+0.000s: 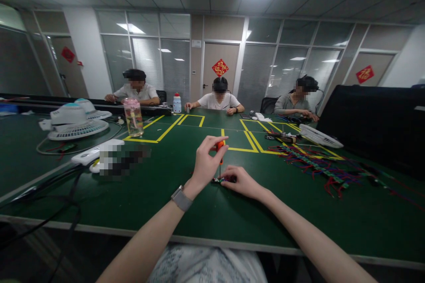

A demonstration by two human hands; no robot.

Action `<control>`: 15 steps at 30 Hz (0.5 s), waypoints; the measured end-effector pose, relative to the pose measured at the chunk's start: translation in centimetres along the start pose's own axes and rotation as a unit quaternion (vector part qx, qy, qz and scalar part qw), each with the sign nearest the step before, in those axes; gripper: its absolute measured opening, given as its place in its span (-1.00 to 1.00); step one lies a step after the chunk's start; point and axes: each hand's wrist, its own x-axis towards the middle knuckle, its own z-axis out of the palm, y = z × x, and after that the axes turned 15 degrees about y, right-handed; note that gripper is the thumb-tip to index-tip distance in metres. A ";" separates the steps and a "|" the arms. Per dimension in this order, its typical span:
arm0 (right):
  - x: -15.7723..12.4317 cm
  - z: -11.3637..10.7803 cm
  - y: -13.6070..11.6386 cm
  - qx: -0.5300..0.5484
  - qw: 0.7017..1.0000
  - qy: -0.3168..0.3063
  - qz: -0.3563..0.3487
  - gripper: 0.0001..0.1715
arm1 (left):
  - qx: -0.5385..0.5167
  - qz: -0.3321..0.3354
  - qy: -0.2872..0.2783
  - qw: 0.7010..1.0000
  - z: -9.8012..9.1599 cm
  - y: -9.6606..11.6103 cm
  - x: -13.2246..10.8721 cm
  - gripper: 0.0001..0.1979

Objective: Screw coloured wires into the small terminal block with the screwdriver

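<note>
My left hand (206,163) pinches the orange handle of a small screwdriver (220,152), which stands upright with its tip down on a small dark part (222,180) lying on the green table (166,203). My right hand (242,181) lies on the table with fingers closed on that small part, holding it in place. A watch with a grey band sits on my left wrist.
A pile of red, blue and green wired strips (315,166) lies to the right. A clear bottle with a pink lid (133,117), white fans (76,124) and a power strip (96,152) stand at left. Three people sit at the far side.
</note>
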 end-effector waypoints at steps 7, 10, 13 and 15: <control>-0.1 0.1 0.4 0.009 1.000 0.004 -0.006 -0.78 | -0.028 -0.005 -0.024 0.999 0.2 -0.4 0.3 -0.64; -0.1 0.1 0.3 0.007 1.000 0.005 -0.004 -0.79 | -0.008 0.002 -0.009 1.000 0.2 -0.5 0.2 -0.68; 0.0 0.0 0.1 0.007 1.000 0.004 0.002 -0.80 | 0.080 0.041 0.047 0.995 0.0 -0.3 0.0 -0.74; 0.0 -0.1 0.0 0.011 1.000 0.000 0.009 -0.79 | 0.095 0.042 0.058 0.993 0.0 -0.3 0.0 -0.74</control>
